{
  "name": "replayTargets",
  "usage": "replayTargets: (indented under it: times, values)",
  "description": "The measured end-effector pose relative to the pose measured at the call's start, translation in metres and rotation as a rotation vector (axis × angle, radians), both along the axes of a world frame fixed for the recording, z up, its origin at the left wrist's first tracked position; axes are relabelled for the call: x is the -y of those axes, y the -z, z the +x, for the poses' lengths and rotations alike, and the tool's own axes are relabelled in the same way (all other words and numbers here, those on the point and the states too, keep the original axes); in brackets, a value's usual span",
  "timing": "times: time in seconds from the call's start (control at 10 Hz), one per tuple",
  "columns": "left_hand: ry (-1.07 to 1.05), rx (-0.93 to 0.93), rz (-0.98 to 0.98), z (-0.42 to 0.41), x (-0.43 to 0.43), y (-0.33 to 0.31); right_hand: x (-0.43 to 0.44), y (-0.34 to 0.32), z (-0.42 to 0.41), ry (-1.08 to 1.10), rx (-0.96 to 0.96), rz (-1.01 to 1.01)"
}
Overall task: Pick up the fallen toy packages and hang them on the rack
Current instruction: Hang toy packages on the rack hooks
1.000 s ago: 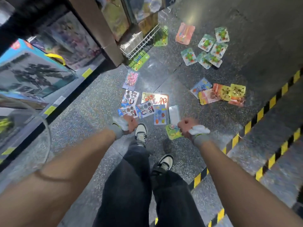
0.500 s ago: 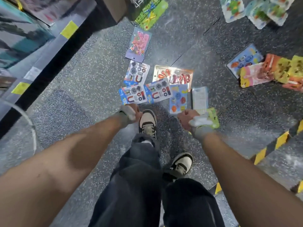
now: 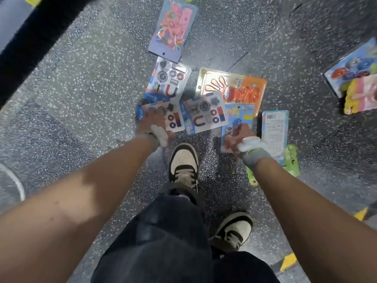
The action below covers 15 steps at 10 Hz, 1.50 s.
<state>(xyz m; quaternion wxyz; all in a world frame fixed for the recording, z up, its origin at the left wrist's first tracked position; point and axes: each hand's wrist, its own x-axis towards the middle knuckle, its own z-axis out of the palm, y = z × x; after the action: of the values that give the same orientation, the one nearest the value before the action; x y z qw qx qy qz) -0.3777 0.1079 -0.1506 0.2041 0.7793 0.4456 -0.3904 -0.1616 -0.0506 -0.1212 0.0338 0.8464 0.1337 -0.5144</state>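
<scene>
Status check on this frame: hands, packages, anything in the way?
Left hand over leftmost magnet package, grip unclear. Right hand over blue package, grip blurred. Both flat on floor. Shoe between hands, touching neither.

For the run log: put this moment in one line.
left hand: on magnet pack | right hand: over blue pack | grips: unclear, blurred | nothing lifted off floor

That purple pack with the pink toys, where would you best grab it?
Probably its left long edge, lifted from the side where the floor is bare: the purple pack lies flat, and its near end meets or overlaps the magnet set.
</scene>
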Motion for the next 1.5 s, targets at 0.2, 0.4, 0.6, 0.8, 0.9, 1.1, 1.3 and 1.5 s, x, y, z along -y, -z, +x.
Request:
replayTargets:
  times: [0.2, 0.4, 0.6, 0.8, 0.9, 1.1, 1.3, 1.5]
  values:
    - [-0.012, 0.116, 0.075, 0.002, -0.018, 0.024, -0.033, 0.033, 0.001, 0.032, -0.016, 0.103]
    - [0.039, 0.105, 0.166, 0.013, -0.032, 0.04, -0.065, 0.053, 0.006, -0.168, 0.038, 0.157]
    - [0.149, 0.032, 0.089, 0.023, -0.05, 0.039, -0.091, 0.068, 0.0, -0.245, 0.08, 0.161]
    - [0.022, 0.006, -0.12, 0.023, -0.059, 0.04, -0.103, 0.055, 0.006, -0.229, -0.007, 0.104]
    - [-0.028, 0.029, -0.141, 0.021, -0.055, 0.023, -0.108, 0.038, 0.007, -0.31, -0.037, 0.104]
    - [-0.207, 0.155, -0.257, 0.016, -0.054, -0.079, -0.09, -0.078, 0.018, -0.069, -0.085, 0.167]
    - [-0.422, 0.268, -0.256, 0.041, -0.055, -0.236, -0.08, -0.229, 0.047, 0.027, -0.085, 0.232]
    - [-0.409, 0.272, -0.194, 0.066, -0.063, -0.402, -0.073, -0.389, 0.078, 0.157, -0.023, 0.341]
